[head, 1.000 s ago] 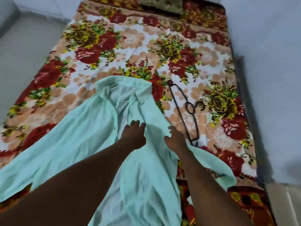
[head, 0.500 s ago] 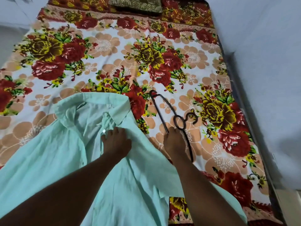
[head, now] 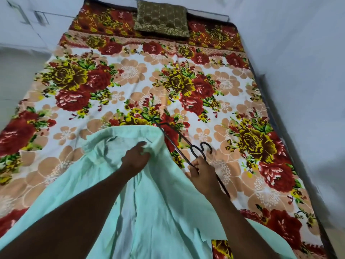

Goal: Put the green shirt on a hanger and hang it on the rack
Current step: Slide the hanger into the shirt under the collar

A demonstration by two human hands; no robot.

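Across the near end of the bed [head: 130, 75], which wears a flowered sheet, the green shirt [head: 158, 212] lies spread open. Its body trails off the bed's near edge towards the person, and its collar [head: 130, 131] points at the bed's middle. The cloth looks thin, light and quite limp. It will sag and fold wherever it is not supported, so the sensible place to take it is the collar and shoulder seams, where the doubled fabric gives some firmness. It should not be slippery, though a loose front panel could slide off a thin hanger arm.

At the bed's far end sits a brown patterned cushion [head: 162, 21], well apart from the work.

Just right of the bed's middle, the dark hanger [head: 179, 141] lies slantwise beside the collar, its hook [head: 206, 146] turned towards the bed's right edge. It looks like a stiff, thin frame, light and rigid. It is best held at the neck under the hook so that either arm can be steered into a shoulder.

Both forearms reach forward over the bed's near end. The left hand [head: 135, 159] is palm down on the shirt, its fingers curled into a bunch of cloth at the collar's inner edge. The right hand [head: 200, 169] is closed on the hanger's neck, just below the hook, with thumb and fingers pinching the bars. Whether the hanger is lifted clear of the bed cannot be told.
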